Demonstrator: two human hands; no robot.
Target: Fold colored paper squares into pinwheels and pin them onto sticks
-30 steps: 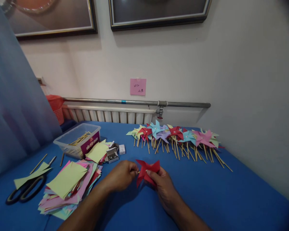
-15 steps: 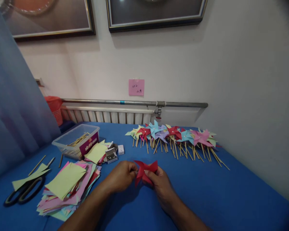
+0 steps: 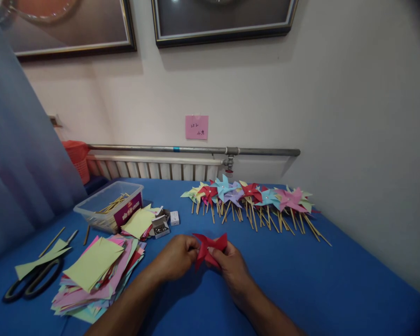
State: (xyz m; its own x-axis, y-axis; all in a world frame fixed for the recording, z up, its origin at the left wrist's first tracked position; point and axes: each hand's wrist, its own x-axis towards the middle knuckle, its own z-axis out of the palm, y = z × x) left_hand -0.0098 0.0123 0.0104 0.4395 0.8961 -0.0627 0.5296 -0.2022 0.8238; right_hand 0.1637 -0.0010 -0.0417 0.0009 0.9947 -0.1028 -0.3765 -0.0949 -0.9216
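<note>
While both hands are up close together over the blue surface (image 3: 301, 280), they hold one red paper pinwheel (image 3: 210, 247) between them. The left hand (image 3: 177, 255) pinches its left side with closed fingers, and the right hand (image 3: 231, 267) grips it from the right. Behind them lies a row of finished pinwheels (image 3: 252, 198) on sticks. To the left sit a pile of colored paper squares (image 3: 94, 270), black scissors (image 3: 31, 283) and a clear plastic box (image 3: 108, 205).
</note>
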